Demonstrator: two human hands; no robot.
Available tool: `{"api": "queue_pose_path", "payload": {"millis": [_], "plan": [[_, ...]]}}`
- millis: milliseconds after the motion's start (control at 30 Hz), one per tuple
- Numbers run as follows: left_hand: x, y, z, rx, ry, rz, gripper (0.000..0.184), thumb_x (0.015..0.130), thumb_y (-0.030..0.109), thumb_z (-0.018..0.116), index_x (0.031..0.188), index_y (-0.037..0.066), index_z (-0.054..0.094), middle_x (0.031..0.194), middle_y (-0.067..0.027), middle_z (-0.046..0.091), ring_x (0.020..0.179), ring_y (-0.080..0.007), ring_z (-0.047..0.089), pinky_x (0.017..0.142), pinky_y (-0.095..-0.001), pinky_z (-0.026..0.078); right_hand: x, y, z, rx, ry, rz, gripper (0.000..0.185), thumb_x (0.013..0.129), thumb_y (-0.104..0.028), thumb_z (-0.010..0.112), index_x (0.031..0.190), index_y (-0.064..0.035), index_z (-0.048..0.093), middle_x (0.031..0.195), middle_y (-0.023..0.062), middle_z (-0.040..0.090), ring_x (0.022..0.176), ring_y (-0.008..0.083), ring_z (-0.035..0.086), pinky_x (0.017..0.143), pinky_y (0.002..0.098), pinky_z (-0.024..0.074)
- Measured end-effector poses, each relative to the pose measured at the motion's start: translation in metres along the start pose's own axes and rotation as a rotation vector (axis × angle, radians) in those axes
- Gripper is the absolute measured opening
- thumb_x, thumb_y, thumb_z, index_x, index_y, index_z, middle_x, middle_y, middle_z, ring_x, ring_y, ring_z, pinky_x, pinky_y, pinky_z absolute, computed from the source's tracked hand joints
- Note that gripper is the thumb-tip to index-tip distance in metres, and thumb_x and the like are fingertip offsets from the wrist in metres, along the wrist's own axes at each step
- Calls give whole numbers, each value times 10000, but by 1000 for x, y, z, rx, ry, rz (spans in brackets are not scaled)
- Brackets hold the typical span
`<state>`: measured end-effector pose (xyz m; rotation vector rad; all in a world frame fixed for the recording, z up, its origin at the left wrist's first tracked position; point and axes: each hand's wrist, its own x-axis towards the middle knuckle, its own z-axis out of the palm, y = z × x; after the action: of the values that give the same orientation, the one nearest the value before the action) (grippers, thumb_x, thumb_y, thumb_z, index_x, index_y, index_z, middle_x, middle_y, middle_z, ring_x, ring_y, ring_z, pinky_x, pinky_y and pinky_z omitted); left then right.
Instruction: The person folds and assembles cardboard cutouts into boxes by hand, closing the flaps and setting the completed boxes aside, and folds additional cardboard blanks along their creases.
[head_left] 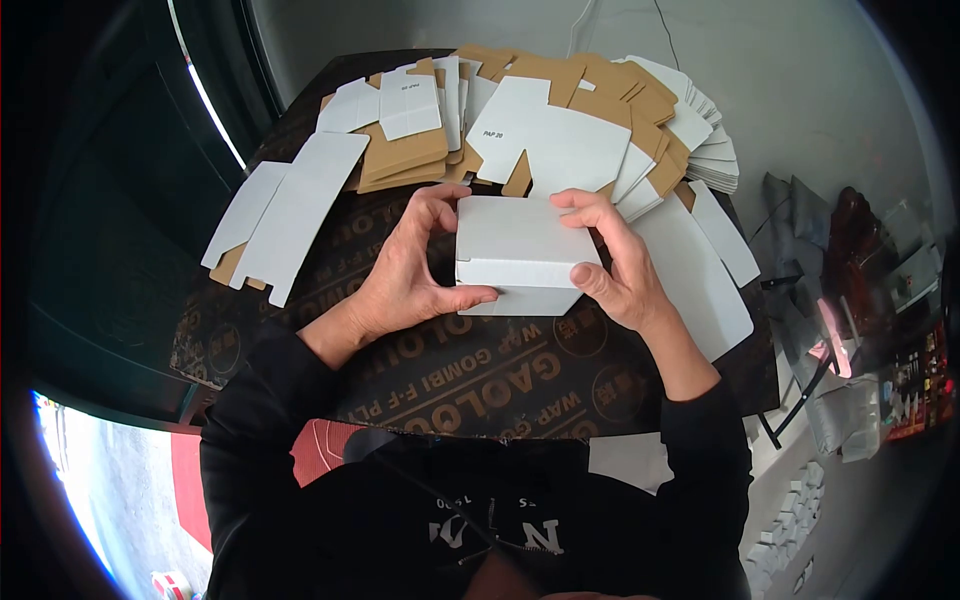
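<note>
A white cardboard box (515,230), folded into shape with its lid down, is held over the dark printed tabletop (400,370). My left hand (410,260) grips its left side, thumb along the lower front edge and fingers at the far left corner. Around the right side closes my right hand (620,265), fingers on the top's far right and thumb at the front right corner. The box's underside is hidden. Just beyond it lies a flat white cardboard blank (560,135) marked PAP 20.
Piles of flat white and brown blanks (405,160) cover the table's far side, with a fanned stack (715,160) at far right. Single blanks lie at the left (290,215) and right (700,270). Several small white boxes (790,515) sit on the floor at lower right.
</note>
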<state>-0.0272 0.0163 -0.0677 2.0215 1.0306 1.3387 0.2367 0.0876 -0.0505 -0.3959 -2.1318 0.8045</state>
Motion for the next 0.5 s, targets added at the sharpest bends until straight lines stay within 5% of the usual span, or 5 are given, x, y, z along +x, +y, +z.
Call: {"api": "queue_pose_path", "payload": {"millis": [267, 400, 500], "plan": [[3, 2, -6, 101, -159, 134, 653, 839, 473, 756, 1321, 108, 510, 1492, -219, 284, 1365, -396, 339, 1135, -513, 307, 0, -2, 5, -154, 19, -5, 633, 962, -575, 498, 1172, 13, 605, 1319, 198, 538, 1177, 320, 530, 1002, 414, 410], [2, -5, -6, 61, -189, 91, 625, 904, 513, 650, 1410, 174, 509, 1546, -210, 207, 1394, -412, 283, 1141, -535, 276, 0, 1, 6, -154, 3, -93, 446, 980, -386, 574, 1206, -5, 621, 1295, 157, 534, 1132, 283, 532, 938, 357, 447], [2, -2, -5, 63, -183, 85, 588, 917, 487, 642, 1393, 161, 526, 1553, -209, 201, 1394, -416, 284, 1140, -530, 278, -1, 3, 6, -147, -1, -85, 435, 976, -369, 585, 1214, -8, 634, 1307, 152, 527, 1136, 279, 528, 935, 352, 450]]}}
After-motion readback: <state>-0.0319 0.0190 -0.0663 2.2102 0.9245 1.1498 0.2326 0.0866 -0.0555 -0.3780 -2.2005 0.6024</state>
